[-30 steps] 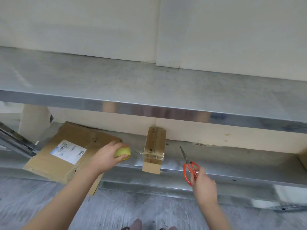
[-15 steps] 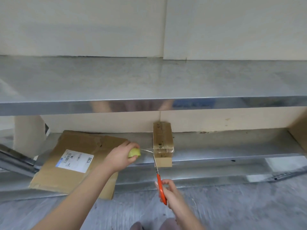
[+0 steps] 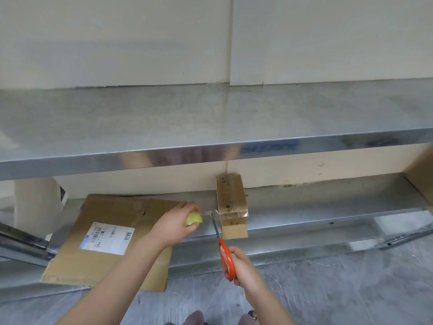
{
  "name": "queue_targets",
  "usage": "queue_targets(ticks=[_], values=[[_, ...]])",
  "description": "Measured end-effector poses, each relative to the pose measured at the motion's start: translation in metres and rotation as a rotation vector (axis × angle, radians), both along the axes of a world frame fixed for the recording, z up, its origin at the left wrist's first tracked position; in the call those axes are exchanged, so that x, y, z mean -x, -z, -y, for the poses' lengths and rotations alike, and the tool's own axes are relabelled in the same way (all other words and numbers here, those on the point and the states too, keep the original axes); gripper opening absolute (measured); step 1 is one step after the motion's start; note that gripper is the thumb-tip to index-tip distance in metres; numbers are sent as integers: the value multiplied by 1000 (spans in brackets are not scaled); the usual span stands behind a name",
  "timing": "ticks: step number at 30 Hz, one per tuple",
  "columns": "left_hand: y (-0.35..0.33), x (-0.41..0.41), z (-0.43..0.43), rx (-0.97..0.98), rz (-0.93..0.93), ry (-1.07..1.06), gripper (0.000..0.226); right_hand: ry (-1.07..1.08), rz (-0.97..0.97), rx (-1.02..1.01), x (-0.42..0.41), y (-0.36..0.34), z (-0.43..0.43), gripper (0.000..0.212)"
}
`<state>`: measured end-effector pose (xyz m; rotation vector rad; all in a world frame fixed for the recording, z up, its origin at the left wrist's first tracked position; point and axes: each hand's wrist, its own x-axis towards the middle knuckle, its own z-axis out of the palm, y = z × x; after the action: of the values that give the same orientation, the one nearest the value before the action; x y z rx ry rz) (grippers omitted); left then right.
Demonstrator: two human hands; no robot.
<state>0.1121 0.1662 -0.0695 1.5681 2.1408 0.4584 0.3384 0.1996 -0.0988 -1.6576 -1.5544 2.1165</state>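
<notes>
A flattened labelled carton [image 3: 77,261] lies on the lower steel shelf [image 3: 328,205].

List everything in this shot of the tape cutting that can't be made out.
Head view only.
1. The tape roll: mostly covered by the left hand; how much remains cannot be told.
2. The scissors: handle loops hidden in the right hand; whether the blades have cut the clear tape is too fine to tell.
3. The label on the flat cardboard: print too small.
4. The small box: markings blurred.
</notes>
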Motion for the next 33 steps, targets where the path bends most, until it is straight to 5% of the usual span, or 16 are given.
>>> queue_targets(ticks=[8, 20, 33], values=[[4, -3, -3, -1, 21, 28, 27, 24, 19, -90, -2, 8, -2, 9], [6, -7, -9, 39, -7, 63, 24, -239, 198, -359, -5, 11, -13, 48], [-7, -11, -8, 8, 28, 54, 23, -265, 118, -249, -17, 12, -42, 39]])
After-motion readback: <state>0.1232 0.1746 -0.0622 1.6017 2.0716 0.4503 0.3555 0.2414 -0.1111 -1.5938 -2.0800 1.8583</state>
